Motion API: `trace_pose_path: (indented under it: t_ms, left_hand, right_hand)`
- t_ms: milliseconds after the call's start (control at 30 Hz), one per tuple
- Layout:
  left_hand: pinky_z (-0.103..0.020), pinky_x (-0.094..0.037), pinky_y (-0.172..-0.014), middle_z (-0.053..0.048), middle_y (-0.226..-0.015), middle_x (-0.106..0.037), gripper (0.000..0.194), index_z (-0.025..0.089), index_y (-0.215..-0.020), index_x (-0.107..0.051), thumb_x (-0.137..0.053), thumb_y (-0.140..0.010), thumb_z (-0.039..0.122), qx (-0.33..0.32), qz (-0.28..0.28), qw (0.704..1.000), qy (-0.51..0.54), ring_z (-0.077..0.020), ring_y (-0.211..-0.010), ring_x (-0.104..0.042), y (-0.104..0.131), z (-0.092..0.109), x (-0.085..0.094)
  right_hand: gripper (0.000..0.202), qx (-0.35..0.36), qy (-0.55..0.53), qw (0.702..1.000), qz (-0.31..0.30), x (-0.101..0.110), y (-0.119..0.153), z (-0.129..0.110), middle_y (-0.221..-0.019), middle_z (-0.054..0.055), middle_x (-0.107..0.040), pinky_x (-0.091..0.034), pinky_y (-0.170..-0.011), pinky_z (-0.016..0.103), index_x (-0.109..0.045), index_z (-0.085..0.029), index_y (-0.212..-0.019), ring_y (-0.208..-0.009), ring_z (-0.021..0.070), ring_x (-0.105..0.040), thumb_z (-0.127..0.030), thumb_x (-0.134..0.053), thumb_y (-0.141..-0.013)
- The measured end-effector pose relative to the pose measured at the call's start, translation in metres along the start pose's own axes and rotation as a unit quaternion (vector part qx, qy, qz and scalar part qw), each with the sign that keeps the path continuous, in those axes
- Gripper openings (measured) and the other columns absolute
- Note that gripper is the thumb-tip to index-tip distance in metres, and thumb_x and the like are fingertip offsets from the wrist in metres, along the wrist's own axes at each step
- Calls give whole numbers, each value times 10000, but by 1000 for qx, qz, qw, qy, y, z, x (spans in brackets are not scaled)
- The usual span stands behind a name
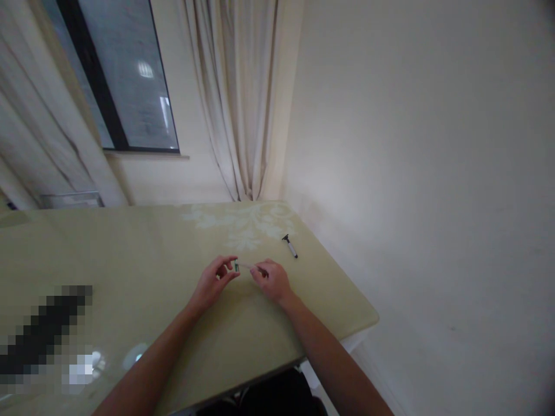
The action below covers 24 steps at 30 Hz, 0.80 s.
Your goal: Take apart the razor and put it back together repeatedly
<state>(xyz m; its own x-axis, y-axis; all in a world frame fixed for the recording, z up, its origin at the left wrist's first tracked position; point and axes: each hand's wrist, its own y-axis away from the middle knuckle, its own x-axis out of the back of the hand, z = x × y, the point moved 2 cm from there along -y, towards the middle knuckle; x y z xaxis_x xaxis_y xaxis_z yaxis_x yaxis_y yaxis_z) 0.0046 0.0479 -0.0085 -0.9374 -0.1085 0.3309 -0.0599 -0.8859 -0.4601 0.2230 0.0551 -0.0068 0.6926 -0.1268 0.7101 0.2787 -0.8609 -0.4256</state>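
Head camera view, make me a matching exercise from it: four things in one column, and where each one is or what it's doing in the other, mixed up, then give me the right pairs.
Things:
1. Left hand
2. Right hand
3. Razor-shaped tool
4. Window

Places and states:
A. Lies on the table, with nothing gripping it
B. Pinches a small green item between thumb and fingers
C. Dark-framed, between the curtains
D. Grips a slender pale item

Right pairs: 1-B, 2-D, 3-A, 4-C.
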Motion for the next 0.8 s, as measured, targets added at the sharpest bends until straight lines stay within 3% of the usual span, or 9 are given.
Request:
trace_pose_path:
  t_ms: [100, 267, 400, 533, 700, 800]
  left_hand:
    - [-235, -442, -560, 25, -808, -613, 342, 218, -1096, -711, -748, -787, 360, -2, 5, 1000, 3, -104, -580, -522, 0, 0, 0]
    - [-237, -450, -569, 19, -817, -622, 348, 226, -1106, -714, -749, -788, 362, -1, -1, 1000, 2, -111, -597, -541, 1, 0, -2]
    - [-235, -441, -558, 21, -811, -618, 339, 227, -1080, -720, -754, -779, 379, 2, 5, 1000, 2, -109, -587, -529, 1, -2, -2]
    - [-231, -436, -553, 18, -818, -621, 363, 229, -1105, -721, -755, -781, 388, 3, 4, 1000, 2, -111, -594, -533, 1, -4, -2]
    - [-232, -438, -556, 21, -822, -615, 339, 226, -1100, -722, -750, -790, 361, -3, 2, 1000, 6, -105, -584, -524, 0, -5, -2]
    - [-235, -445, -565, 21, -822, -617, 345, 226, -1115, -717, -751, -795, 350, -4, -2, 1000, 6, -109, -595, -539, 0, -4, -2]
  right_hand:
    - [324, -25, 20, 999, 11, 1, 0, 2, -719, 12, -597, -322, -649, 261, -732, -176, -788, -675, 139, -499, -385, -587, -988]
    - [303, 7, -13, 1000, -10, 2, 0, -2, -737, 10, -603, -336, -655, 251, -746, -189, -841, -698, 141, -517, -394, -584, -994]
    - [326, -34, 15, 999, 6, 2, 0, -1, -716, 12, -589, -320, -642, 259, -730, -175, -786, -673, 138, -501, -383, -587, -992]
    - [290, 1, -8, 1000, -6, 0, 0, -2, -737, 9, -598, -334, -652, 250, -740, -188, -816, -693, 139, -514, -381, -601, -982]
    - [322, -30, 15, 999, 17, 1, -1, 0, -707, 9, -582, -314, -631, 253, -711, -175, -754, -674, 138, -505, -374, -599, -981]
    - [324, -2, 1, 1000, -3, 1, 0, -1, -719, 10, -589, -330, -646, 249, -716, -180, -775, -686, 138, -512, -386, -589, -990]
